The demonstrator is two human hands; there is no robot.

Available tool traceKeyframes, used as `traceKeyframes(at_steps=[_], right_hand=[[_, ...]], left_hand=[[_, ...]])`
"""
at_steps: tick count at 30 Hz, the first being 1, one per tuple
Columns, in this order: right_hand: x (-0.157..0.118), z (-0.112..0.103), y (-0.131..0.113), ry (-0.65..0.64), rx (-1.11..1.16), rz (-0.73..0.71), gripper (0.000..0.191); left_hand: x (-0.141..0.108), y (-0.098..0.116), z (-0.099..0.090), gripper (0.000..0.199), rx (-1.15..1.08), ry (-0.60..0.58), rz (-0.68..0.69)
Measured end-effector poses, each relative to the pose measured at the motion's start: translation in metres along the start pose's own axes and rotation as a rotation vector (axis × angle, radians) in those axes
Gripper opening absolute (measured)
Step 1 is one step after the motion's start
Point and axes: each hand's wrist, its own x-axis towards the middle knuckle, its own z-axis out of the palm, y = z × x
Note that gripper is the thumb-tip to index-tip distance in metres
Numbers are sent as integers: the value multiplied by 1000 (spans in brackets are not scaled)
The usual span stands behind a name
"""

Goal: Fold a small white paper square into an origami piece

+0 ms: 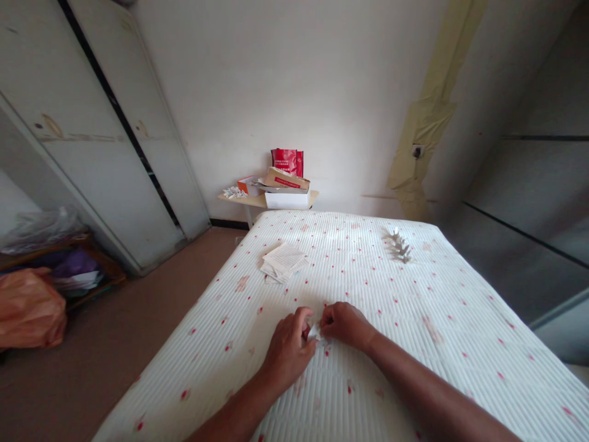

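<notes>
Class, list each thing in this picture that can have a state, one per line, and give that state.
left hand: pinching the small white paper
right hand: pinching the same paper
small white paper: held between both hands, low over the bed
paper stack: lying on the bed, untouched
folded paper pieces: clustered on the bed
red packet: upright against the wall

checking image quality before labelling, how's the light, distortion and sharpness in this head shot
Head view: soft, even daylight, no harsh glare; faint shadows under the left hand and right hand. Wide-angle distortion bends the wardrobe and wall lines outward at the edges. The small white piece pinched between both hands is too small to make out; the paper stack reads clearly, but its print is illegible.
</notes>
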Motion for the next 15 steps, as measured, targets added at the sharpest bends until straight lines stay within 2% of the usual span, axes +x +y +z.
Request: traceKeyframes(at_steps=[10, 15], right_hand=[[0, 5, 2, 20, -14, 19, 14], [0, 4, 1, 29, -5, 26, 14]], left_hand=[[2, 3, 2, 46, 17, -19, -63], [5, 5, 5, 49, 99, -38, -104]])
